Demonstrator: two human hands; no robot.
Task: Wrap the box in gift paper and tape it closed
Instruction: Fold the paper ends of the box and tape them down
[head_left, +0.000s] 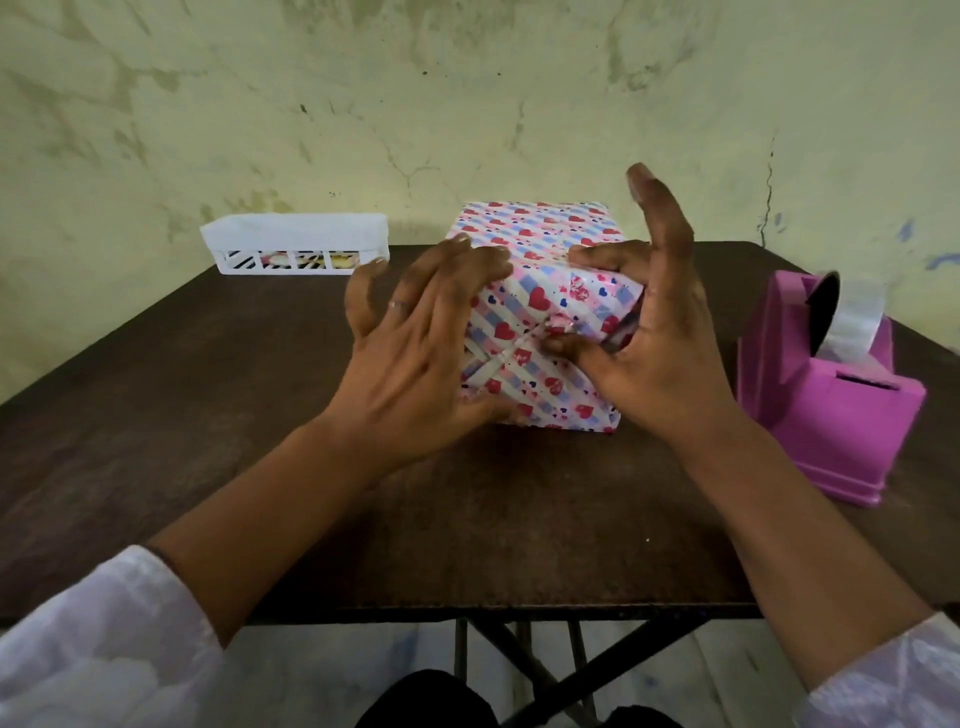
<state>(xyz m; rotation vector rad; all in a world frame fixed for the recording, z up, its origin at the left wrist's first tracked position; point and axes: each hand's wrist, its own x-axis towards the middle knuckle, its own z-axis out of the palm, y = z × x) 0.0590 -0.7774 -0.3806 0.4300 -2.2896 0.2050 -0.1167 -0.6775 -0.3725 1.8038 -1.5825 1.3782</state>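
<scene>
1. Standing on the dark wooden table (260, 415), near its middle, is the box (540, 312), already covered in heart-patterned gift paper (535, 228); every place below is given relative to the box.
2. Right of the box, just beside it, stands a pink tape dispenser (831, 405) with a clear tape end hanging free. Left of the box and farther back, well apart from it, sits a white slotted basket (295, 249).
3. Left of the box, the left hand (415, 353) lies with fingers spread and nearly straight, fingertips on the top edge and thumb low on the near face, steadying rather than clasping.
4. Right of the box, the right hand (660, 343) has its thumb pressed to the centre of the near face, where the folded flaps meet, and one finger laid flat along the top edge; the remaining fingers are raised and uncurled, holding nothing.
5. At the flap junction a glossy patch is probably tape, though the view is too soft to be sure.
6. Handling, as a judgement: the box looks light and stiff, likely to slide on the smooth tabletop; the paper is thin, glossy, slippery, and prone to tear or crease. It is best held by flat palms on opposite faces, away from the taped folds.
</scene>
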